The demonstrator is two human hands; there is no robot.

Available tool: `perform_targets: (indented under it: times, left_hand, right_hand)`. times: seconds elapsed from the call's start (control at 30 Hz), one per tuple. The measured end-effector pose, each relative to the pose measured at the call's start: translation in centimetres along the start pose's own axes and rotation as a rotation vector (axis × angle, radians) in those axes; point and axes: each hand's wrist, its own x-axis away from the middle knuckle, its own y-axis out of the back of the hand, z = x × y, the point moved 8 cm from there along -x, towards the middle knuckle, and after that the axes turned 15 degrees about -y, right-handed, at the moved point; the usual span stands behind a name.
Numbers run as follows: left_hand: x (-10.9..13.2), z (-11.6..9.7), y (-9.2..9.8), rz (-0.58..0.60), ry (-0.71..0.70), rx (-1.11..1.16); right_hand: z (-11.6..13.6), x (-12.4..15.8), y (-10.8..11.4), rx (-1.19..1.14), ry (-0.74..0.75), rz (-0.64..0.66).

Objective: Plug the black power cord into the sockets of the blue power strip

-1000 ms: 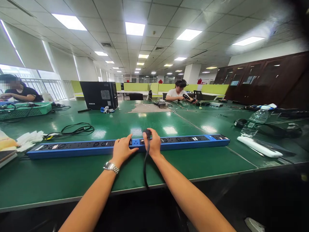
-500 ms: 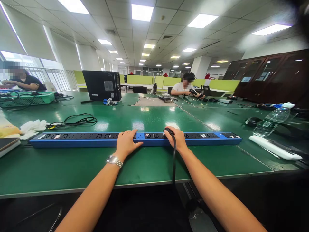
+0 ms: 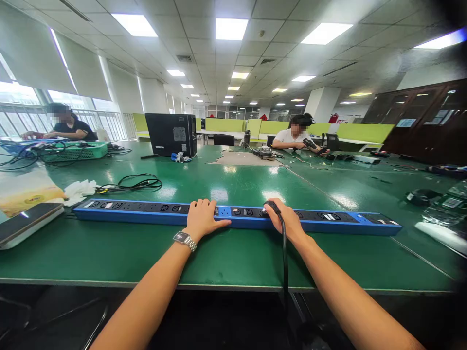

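Note:
A long blue power strip [image 3: 248, 222] with black socket panels lies across the green table in front of me. My left hand [image 3: 202, 218] is closed over its middle, fingers over the top and thumb along the near side, just left of a blue socket section. Right of centre, my right hand [image 3: 287, 218] grips a black power plug [image 3: 270, 208] at the sockets. Whether the plug is fully seated is hidden by the fingers. From it a thick black cord [image 3: 284, 257] hangs over the table's front edge.
A phone-like dark slab [image 3: 31, 226] and a yellow packet [image 3: 29, 192] lie at left. Behind the strip are a coiled black cable [image 3: 140, 182] and a black computer case [image 3: 170, 134]. A water bottle [image 3: 450, 204] stands at right. Two people sit across the table.
My view has swung left, so everything appears further right, and the strip's right end now looks lower. Both hands keep about the same places on the strip and plug.

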Motion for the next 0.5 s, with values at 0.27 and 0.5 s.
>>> perform_targets:
  times: [0.27, 0.5]
  left_hand:
    - [1.1, -0.8, 0.4, 0.017, -0.014, -0.019]
    - [1.7, -1.3, 1.0, 0.021, -0.028, -0.028]
  right_hand:
    - [0.1, 1.2, 0.7, 0.044, -0.049, -0.042]
    - [0.3, 1.9, 1.0, 0.044, -0.035, -0.056]
